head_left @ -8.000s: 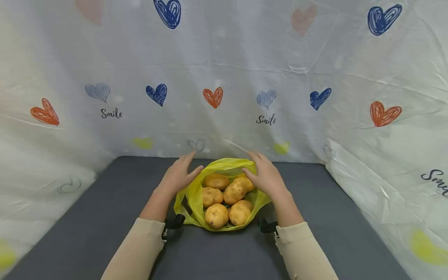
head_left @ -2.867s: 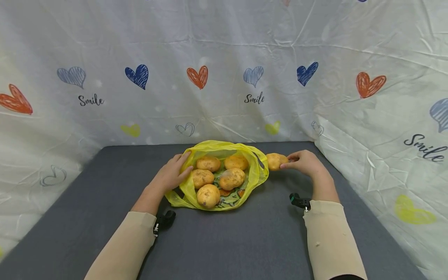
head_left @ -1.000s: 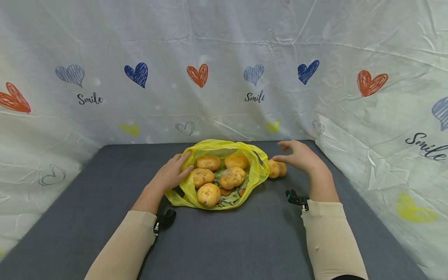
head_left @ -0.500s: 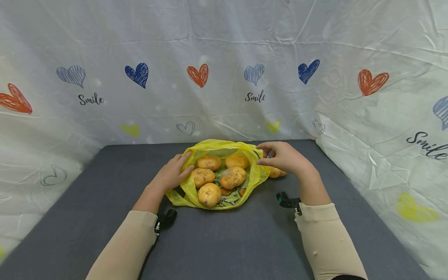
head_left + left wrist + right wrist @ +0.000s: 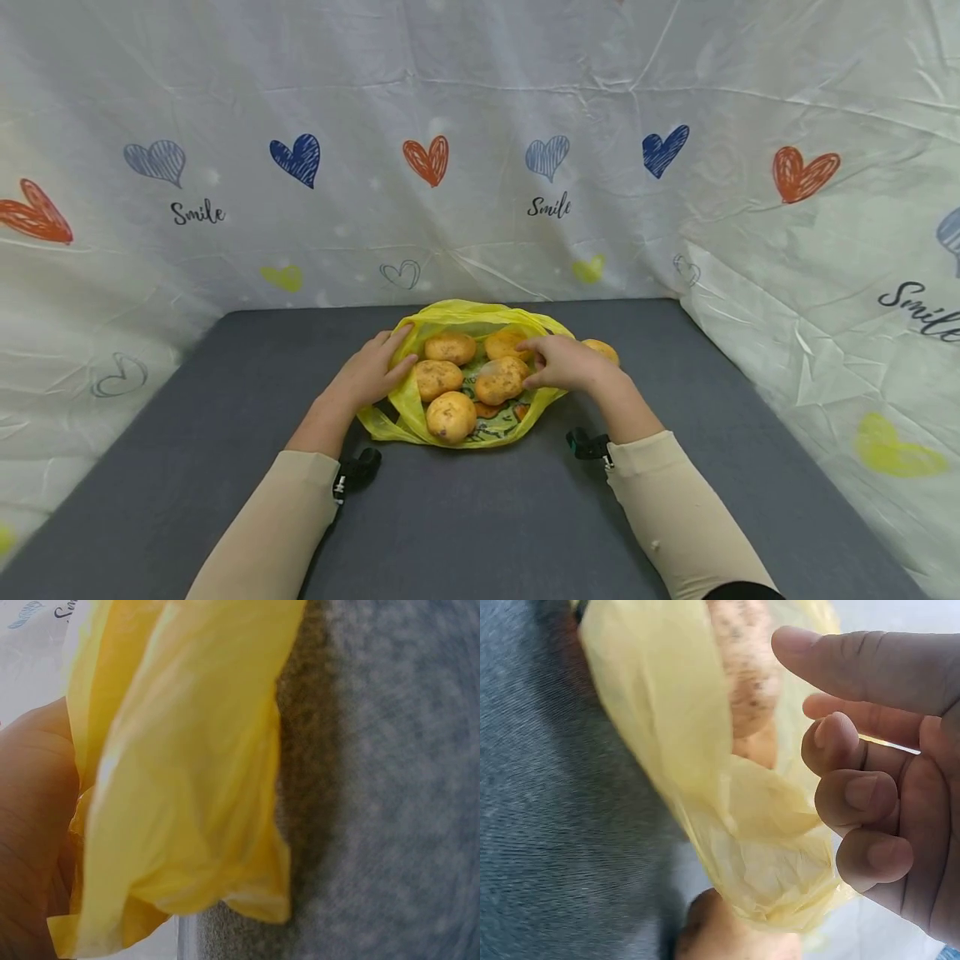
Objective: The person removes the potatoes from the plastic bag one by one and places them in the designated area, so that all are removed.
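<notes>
A yellow plastic bag (image 5: 420, 425) lies with its mouth open, several potatoes (image 5: 451, 417) inside. In the head view my left hand (image 5: 366, 373) rests against the bag's left edge, fingers extended and thumb apart from them. Yellow plastic covers part of this hand in the left wrist view. My right hand (image 5: 566, 364) reaches over the bag's right side, its fingertips right by a speckled potato (image 5: 497, 382) and another potato (image 5: 504, 342). In the right wrist view its fingers are loosely bent, with nothing between them and the thumb.
Just outside the bag's right side, partly behind my right hand, a potato (image 5: 602, 350) sits on the dark grey tabletop (image 5: 480, 517). A white curtain (image 5: 480, 233) printed with hearts encloses the back and sides.
My right hand has let go of a potato right of the bag, then moved left over the bag's mouth. Fewer potatoes lie in the bag than at first. My left hand has stayed at its edge lately.
</notes>
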### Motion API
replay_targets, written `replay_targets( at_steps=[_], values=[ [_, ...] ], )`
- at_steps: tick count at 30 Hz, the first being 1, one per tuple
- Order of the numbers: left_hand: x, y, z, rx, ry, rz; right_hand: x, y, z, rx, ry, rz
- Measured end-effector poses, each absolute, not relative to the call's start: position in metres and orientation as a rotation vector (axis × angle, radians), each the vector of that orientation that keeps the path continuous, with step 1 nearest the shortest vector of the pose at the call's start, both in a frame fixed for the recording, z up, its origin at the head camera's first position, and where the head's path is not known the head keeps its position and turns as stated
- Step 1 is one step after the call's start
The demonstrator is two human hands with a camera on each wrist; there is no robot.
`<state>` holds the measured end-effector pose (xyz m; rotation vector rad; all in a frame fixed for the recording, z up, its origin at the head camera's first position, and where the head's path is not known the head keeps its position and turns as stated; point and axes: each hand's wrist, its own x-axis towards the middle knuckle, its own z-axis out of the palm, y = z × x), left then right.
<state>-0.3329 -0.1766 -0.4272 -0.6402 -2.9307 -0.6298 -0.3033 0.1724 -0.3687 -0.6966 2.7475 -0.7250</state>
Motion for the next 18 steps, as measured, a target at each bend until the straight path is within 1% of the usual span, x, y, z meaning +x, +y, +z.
replay_targets(
  at_steps=[10, 18],
  values=[
    [-0.333, -0.176, -0.427, -0.638, -2.939, -0.612, -0.310, 0.169, -0.383, -0.679, 2.781, -0.647],
    [-0.333, -0.176, -0.427, -0.644, -2.936, -0.611, -0.313, 0.167, -0.387, -0.694, 2.862, -0.522]
  ],
)
